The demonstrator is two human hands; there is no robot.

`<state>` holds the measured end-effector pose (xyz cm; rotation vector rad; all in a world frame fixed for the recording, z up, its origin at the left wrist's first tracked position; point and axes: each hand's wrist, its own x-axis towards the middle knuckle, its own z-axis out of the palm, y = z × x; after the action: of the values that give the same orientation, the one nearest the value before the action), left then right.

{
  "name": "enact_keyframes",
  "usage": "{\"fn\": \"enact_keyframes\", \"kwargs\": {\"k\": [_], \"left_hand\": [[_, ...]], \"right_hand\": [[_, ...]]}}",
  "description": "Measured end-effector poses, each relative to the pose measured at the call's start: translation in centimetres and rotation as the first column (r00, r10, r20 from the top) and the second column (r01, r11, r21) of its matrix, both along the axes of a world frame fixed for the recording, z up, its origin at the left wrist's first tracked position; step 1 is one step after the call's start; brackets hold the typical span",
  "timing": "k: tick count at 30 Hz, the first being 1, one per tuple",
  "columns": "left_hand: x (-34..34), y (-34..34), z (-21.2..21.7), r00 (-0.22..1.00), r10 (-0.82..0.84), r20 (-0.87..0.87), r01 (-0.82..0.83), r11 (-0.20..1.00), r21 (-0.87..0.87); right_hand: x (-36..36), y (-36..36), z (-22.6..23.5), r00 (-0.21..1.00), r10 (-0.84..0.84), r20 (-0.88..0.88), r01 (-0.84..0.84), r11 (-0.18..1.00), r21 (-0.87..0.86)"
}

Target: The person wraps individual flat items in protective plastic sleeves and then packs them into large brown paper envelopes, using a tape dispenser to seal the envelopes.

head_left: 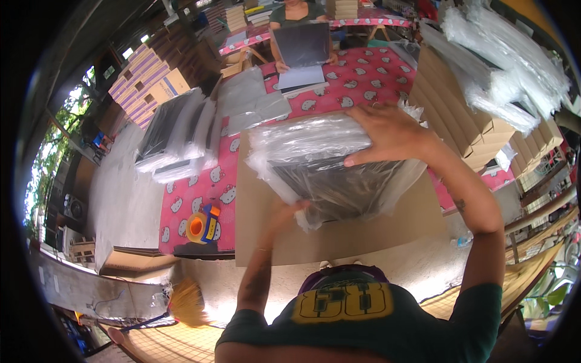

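Note:
A dark flat package wrapped in clear bubble wrap (339, 187) is tilted in front of me, over a brown cardboard sheet (399, 230). My right hand (393, 136) reaches over its far right part, fingers spread across the top and thumb pressing on the near face. At its lower left corner is my left hand (287, 215), with the thumb on the wrap and the other fingers mostly hidden. Both hands hold the package. Whether its lower edge touches the cardboard I cannot tell.
An orange tape roll on a blue dispenser (203, 225) sits on the pink tablecloth (227, 193). More wrapped panels (175, 133) are stacked left, cardboard boxes (457, 103) right. Across the table a person holds a dark panel (301, 45). A broom (186, 302) lies low left.

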<state>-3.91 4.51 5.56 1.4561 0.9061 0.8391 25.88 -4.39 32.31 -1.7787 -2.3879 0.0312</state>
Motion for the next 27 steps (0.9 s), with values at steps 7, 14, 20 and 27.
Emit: {"fn": "enact_keyframes", "kwargs": {"k": [7, 14, 20, 27], "left_hand": [[1.6, -1.5, 32.9, 0.996, 0.063, 0.062, -0.083, 0.426, 0.901], [7.5, -1.0, 26.5, 0.563, 0.192, -0.804, 0.646, 0.504, 0.573], [4.0, -0.3, 26.1, 0.601, 0.156, -0.784, 0.601, 0.559, 0.571], [2.5, -0.7, 16.3, 0.984, 0.004, 0.179, -0.084, 0.892, 0.444]], "right_hand": [[0.3, 0.4, -1.0, 1.0, -0.001, 0.008, 0.001, 0.998, 0.069], [0.5, 0.5, -0.4, 0.999, 0.049, 0.003, -0.049, 0.997, 0.063], [1.5, -1.5, 0.2, 0.996, 0.076, 0.055, -0.082, 0.99, 0.118], [8.5, -3.4, -8.8, 0.271, 0.41, -0.871, 0.067, 0.895, 0.442]]}}
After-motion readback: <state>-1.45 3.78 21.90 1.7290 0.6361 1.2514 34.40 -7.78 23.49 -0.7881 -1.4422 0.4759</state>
